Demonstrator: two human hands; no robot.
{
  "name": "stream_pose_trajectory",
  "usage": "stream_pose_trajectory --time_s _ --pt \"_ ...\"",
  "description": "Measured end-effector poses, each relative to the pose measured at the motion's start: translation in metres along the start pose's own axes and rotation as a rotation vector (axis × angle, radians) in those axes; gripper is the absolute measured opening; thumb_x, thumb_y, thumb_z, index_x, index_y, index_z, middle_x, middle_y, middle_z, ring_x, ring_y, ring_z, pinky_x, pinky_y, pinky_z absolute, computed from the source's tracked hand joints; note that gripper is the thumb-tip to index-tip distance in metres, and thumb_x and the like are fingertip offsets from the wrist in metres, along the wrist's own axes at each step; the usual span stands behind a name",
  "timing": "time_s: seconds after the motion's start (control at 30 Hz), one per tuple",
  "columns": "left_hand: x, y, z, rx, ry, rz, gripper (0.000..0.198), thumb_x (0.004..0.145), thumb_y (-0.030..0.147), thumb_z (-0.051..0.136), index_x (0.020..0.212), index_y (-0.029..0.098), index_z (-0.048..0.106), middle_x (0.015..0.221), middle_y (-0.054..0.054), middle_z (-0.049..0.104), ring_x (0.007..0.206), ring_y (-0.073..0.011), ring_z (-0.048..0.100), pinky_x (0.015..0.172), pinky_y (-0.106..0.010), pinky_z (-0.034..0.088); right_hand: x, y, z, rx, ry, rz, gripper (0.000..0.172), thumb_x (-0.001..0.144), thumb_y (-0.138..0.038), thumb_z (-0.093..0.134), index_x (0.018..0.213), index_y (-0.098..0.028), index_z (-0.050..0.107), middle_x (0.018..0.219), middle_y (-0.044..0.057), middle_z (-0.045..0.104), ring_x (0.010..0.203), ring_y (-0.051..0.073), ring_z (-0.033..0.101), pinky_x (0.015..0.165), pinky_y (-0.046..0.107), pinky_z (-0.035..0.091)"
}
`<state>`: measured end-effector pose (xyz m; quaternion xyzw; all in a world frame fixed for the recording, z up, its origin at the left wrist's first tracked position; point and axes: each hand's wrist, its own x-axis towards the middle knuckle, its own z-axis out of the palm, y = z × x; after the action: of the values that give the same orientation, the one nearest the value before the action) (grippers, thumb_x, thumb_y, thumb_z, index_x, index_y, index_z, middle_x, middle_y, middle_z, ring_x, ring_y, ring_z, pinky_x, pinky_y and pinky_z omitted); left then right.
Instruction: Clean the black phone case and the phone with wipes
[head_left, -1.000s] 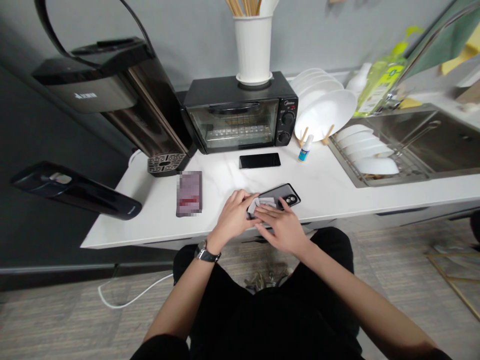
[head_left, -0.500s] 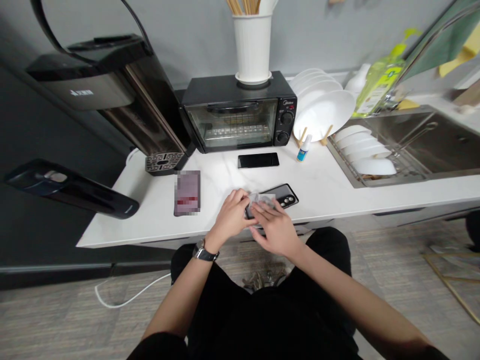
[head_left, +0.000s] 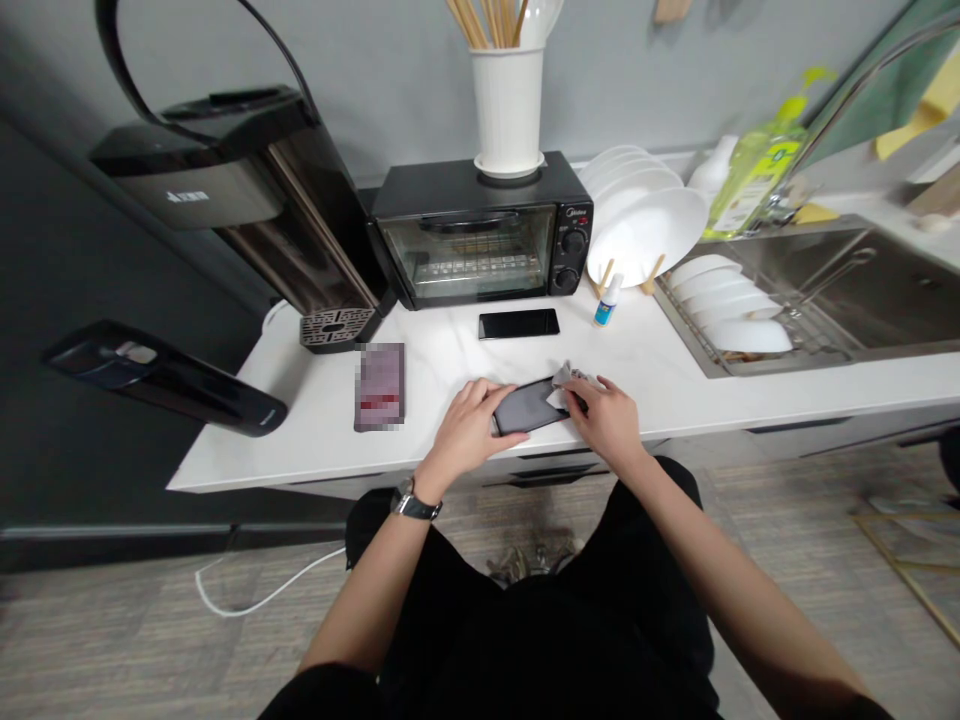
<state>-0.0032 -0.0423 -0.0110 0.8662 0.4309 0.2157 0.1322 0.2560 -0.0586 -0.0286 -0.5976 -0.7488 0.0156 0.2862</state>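
A phone case (head_left: 525, 408) with a grey back and black rim lies near the counter's front edge. My left hand (head_left: 469, 425) grips its left end between thumb and fingers. Pinched in my right hand (head_left: 609, 418) is a crumpled white tissue (head_left: 561, 382), pressed on the case's right end; the camera cutouts there are hidden. Behind the case, a black phone (head_left: 519, 324) lies flat on the counter. A small spray bottle (head_left: 606, 304) with a blue label stands to the right of the phone. On the left lies a pixelated purplish packet (head_left: 381, 385).
A toaster oven (head_left: 480, 255) stands at the back with a white utensil holder (head_left: 508, 110) on top. At left are a dispenser machine (head_left: 277, 220) and a dark bottle-shaped appliance (head_left: 180, 385). White plates (head_left: 645, 235) and a sink (head_left: 885, 290) with bowls are at right.
My right hand has moved right with the tissue, from the case's left part to its right end, uncovering the grey middle. My left hand stays at the left end.
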Motion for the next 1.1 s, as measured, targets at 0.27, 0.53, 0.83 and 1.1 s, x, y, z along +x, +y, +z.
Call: stream_pose_trajectory --time_s 0.27,0.53,0.83,1.1 --pt "-0.001 -0.002 0.001 0.021 0.029 -0.052 0.078 0.085 0.058 0.079 0.147 0.02 0.053 0.147 -0.015 0.052 0.139 -0.0347 0.048 0.12 -0.052 0.042 0.014 0.017 -0.012 1.32 0.15 0.48 0.034 0.096 -0.056 0.061 0.1 -0.025 0.075 0.109 0.003 0.081 0.101 0.022 0.076 0.091 0.035 0.061" --pt "0.0 -0.007 0.004 -0.115 0.087 -0.1 0.048 0.087 0.042 0.079 0.125 0.022 0.059 0.14 -0.013 0.059 0.134 -0.0326 0.055 0.117 -0.051 0.044 -0.008 0.012 -0.024 2.042 0.044 0.844 0.026 0.093 -0.044 0.076 0.107 -0.023 0.075 0.106 0.001 0.084 0.092 0.016 0.08 0.086 0.026 0.066" --pt "0.004 -0.005 0.002 -0.575 0.352 -0.419 0.035 0.08 0.036 0.08 0.106 0.023 0.061 0.09 -0.001 0.076 0.085 -0.0202 0.073 0.082 -0.031 0.055 0.002 0.007 -0.044 2.029 0.282 0.875 0.013 0.094 -0.012 0.068 0.091 -0.023 0.075 0.09 -0.003 0.083 0.082 0.011 0.079 0.08 0.022 0.066" --pt "0.009 0.007 0.017 -0.625 0.403 -0.382 0.027 0.081 0.042 0.08 0.095 0.019 0.078 0.092 -0.004 0.08 0.084 -0.0214 0.073 0.077 -0.031 0.056 0.0 0.006 -0.046 1.955 0.276 0.991 0.013 0.091 -0.01 0.07 0.095 -0.021 0.075 0.091 -0.002 0.083 0.081 0.011 0.08 0.076 0.02 0.067"
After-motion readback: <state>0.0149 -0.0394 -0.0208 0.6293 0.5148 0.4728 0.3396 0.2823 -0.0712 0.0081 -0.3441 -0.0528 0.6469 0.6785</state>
